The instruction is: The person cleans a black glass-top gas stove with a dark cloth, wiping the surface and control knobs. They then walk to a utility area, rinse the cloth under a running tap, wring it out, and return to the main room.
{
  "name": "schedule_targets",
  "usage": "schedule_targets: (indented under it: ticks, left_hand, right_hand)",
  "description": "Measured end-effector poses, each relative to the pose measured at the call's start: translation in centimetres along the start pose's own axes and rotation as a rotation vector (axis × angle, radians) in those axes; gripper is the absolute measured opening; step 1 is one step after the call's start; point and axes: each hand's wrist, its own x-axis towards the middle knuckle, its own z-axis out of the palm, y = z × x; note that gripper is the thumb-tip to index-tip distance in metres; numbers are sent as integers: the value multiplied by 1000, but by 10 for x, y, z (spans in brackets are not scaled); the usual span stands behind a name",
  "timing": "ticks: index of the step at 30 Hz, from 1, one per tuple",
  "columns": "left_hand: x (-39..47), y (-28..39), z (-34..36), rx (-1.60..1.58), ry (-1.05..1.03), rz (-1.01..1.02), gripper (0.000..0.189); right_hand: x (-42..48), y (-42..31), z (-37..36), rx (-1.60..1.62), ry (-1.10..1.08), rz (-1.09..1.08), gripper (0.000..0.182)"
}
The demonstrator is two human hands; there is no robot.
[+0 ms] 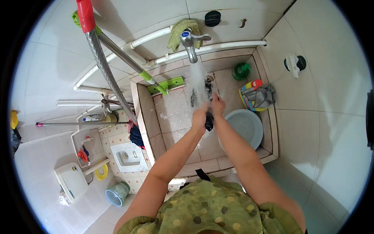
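Observation:
Water pours from a chrome tap (pixel 190 48) in a broad stream. Under it, a wet black object (pixel 209 121) lies between my hands; the water hides much of its shape, and I cannot tell exactly what it is. Its dark lower end sticks out toward me like a handle. My left hand (pixel 199 118) closes around it from the left, partly behind the splash. On its right side, my right hand (pixel 217 105) grips it with the fingers curled. Both hands are above the floor of a tiled sink (pixel 175 109).
A grey-white basin (pixel 245 128) stands at the sink's right. Behind it are a yellow bottle (pixel 248 90) with a grey cloth (pixel 260 96) and a green pump bottle (pixel 241 71). A green mop head (pixel 166 84) rests at the left; another mop pole (pixel 108 67) leans nearby.

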Motion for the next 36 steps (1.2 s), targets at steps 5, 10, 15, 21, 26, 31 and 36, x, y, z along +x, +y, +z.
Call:
schedule_targets:
  ticks: [5,10,15,21,26,31,36]
  left_hand:
    - [39,-2,-73,-574,-82,-101,17]
    - [-21,41,-47,121,-288,-140,23]
    - [-34,107,-52,901,-336,986,57]
    - [-23,149,-48,385,-673,358,29]
    - [-7,141,-78,733,-590,346,21]
    - [-6,157,-48,552,-567,429,12]
    - [-10,166,-21,502,-752,451,15]
  right_hand:
    - [-124,-30,36,-475,-198,-259,52]
    - [-39,-54,2,-320,-196,-291,46]
    - [-140,-150,-5,-167,-555,-324,42]
    - [-203,-285,-25,9,-741,-556,29]
    - [-215,-341,-61,228,-683,-573,36]
    - [-119,-243,-45,-809,-421,-961,28]
    - [-97,-178,-19,-862,-614,-913,25]
